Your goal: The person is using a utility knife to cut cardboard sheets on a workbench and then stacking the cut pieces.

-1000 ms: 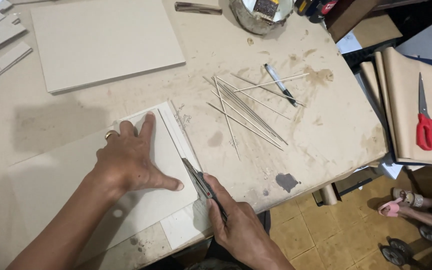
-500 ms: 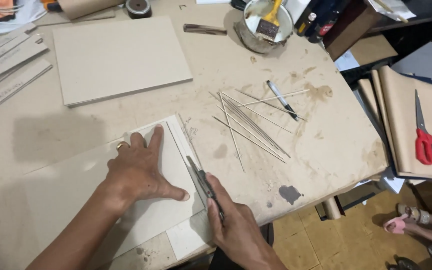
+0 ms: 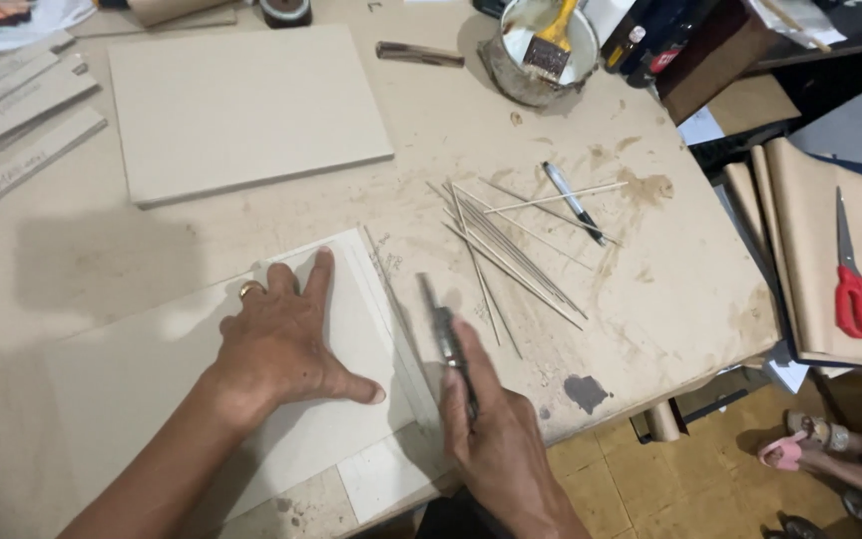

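Your left hand (image 3: pixel 286 344) flat, fingers spread, pinning pale grey rectangular card sheet (image 3: pixel 152 389); thumb near its right edge. Your right hand (image 3: pixel 496 439), fingers clamped on slim grey metal craft knife (image 3: pixel 448 344) just right of that edge. Blade slip could nick thumb; loose pressure lets sheet shift.

The left hand (image 3: pixel 286 344) lies flat, palm down, fingers spread and thumb stretched out to the right, forearm reaching in from bottom left. The right hand (image 3: pixel 496 439) is curled closed, index finger extended forward.
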